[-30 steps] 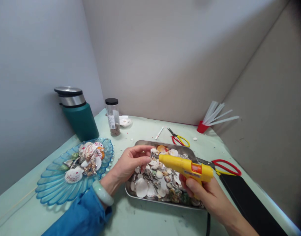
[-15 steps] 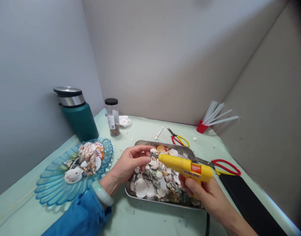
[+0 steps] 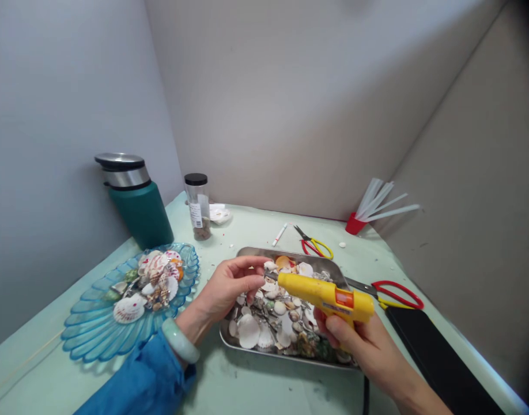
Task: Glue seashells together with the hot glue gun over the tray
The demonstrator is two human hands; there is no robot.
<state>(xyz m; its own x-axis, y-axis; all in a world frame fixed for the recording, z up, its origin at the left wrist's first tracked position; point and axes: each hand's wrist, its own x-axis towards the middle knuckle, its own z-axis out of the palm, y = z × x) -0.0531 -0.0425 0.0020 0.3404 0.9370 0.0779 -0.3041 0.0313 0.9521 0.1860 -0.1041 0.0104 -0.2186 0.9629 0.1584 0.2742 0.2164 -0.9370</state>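
Note:
My right hand (image 3: 355,334) is wrapped round the handle of a yellow hot glue gun (image 3: 320,291). The gun points left over a metal tray (image 3: 286,358) heaped with seashells (image 3: 249,331). At the tips of my left hand's (image 3: 230,285) thumb and forefinger sits a small white shell (image 3: 270,266), pinched there and partly hidden. The gun's metal nozzle (image 3: 271,275) is right beside it; whether they touch I cannot tell.
On the left, a blue shell-shaped dish (image 3: 89,331) bears more shells. Behind it stand a teal bottle (image 3: 141,213) and a clear jar (image 3: 196,207). Scissors (image 3: 316,245), a marker (image 3: 279,235), larger scissors (image 3: 396,294), a black case (image 3: 437,363) and a red cup of glue sticks (image 3: 355,223) lie around the tray.
Almost nothing differs. The glue gun has shifted very slightly left, while my left hand stays in the same place.

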